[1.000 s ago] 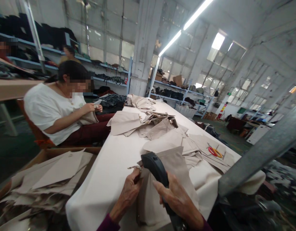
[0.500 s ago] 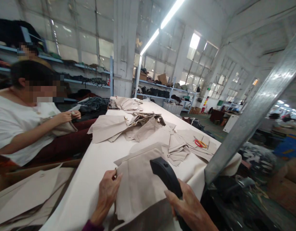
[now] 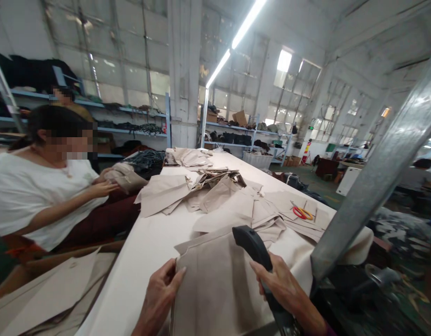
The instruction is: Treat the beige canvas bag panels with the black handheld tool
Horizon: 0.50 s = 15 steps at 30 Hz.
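Note:
My left hand (image 3: 162, 289) pinches the left edge of a beige fabric piece (image 3: 210, 284) between thumb and fingers. This piece has a stitched fold near its left side and lies in front of me over the table's near end. My right hand (image 3: 285, 284) is wrapped around a black, curved handheld tool (image 3: 252, 245); its exact kind I cannot make out. The blunt head of the tool is over the right part of the fabric, and whether it touches the cloth I cannot tell. More beige fabric pieces (image 3: 222, 191) lie heaped just beyond.
Red and yellow-handled scissors (image 3: 302, 213) rest on fabric at the right of the white table (image 3: 117, 289). A slanted metal post (image 3: 369, 172) rises at the right edge. On the left, a co-worker (image 3: 47, 191) handles beige cloth, near a box of fabric pieces (image 3: 54, 298).
The view has shifted slightly. My left hand's fingers have come closer together on the fabric edge. The co-worker's cloth is now raised and bunched in their hands.

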Each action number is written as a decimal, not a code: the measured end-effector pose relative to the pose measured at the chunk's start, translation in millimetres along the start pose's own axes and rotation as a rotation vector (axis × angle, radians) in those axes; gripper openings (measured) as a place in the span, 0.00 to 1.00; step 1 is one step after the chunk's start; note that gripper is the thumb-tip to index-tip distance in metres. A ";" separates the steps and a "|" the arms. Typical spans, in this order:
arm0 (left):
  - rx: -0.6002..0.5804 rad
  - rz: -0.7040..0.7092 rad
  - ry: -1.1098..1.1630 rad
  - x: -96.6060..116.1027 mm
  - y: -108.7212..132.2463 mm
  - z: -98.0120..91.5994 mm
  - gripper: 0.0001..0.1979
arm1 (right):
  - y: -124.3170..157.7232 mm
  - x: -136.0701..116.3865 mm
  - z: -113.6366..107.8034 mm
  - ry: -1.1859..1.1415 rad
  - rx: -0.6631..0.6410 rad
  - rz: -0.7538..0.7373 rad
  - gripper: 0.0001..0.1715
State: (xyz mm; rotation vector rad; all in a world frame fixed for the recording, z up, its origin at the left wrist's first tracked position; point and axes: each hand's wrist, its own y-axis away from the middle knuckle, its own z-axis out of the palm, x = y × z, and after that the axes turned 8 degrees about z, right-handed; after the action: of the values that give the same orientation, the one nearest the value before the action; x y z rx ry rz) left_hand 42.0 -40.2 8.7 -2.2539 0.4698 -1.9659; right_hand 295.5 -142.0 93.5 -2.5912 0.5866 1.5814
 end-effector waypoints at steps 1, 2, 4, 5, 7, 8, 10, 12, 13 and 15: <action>-0.022 0.006 0.026 7.2 5.1 -1.4 0.17 | -2.6 -1.6 1.0 0.005 -0.004 -0.001 0.17; -0.032 0.007 0.052 14.8 10.6 -2.9 0.17 | -4.5 -3.1 1.8 0.010 -0.009 -0.003 0.17; 0.008 -0.011 0.099 29.0 21.0 -7.0 0.17 | -6.4 -5.0 2.5 0.022 -0.033 -0.005 0.18; 0.053 -0.031 0.120 34.4 25.1 -10.7 0.18 | -6.6 -4.7 2.0 0.030 -0.044 -0.007 0.18; 0.167 -0.094 0.179 40.6 29.2 -24.9 0.19 | -7.0 -0.5 -1.6 0.038 -0.045 -0.010 0.19; 0.221 -0.141 0.217 41.9 28.9 -36.1 0.20 | -7.4 3.5 -5.0 0.039 -0.028 -0.002 0.20; 0.334 -0.251 0.277 43.9 23.9 -65.9 0.23 | -8.8 14.5 -15.3 0.028 0.042 0.038 0.22; 0.467 -0.315 0.286 50.2 14.0 -99.8 0.25 | -9.3 26.8 -28.1 0.034 0.128 0.101 0.23; 0.510 -0.303 0.274 56.2 7.9 -115.5 0.25 | -8.4 32.5 -34.3 0.049 0.157 0.135 0.24; 0.531 -0.253 0.263 72.8 -5.0 -139.3 0.26 | -3.1 41.1 -43.7 0.088 0.166 0.177 0.24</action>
State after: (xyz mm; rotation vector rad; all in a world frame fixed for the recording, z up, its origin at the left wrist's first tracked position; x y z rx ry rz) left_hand -85.8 -41.5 100.3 -1.7997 -0.3082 -2.1827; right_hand 350.2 -161.4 78.2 -2.5559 0.9354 1.3991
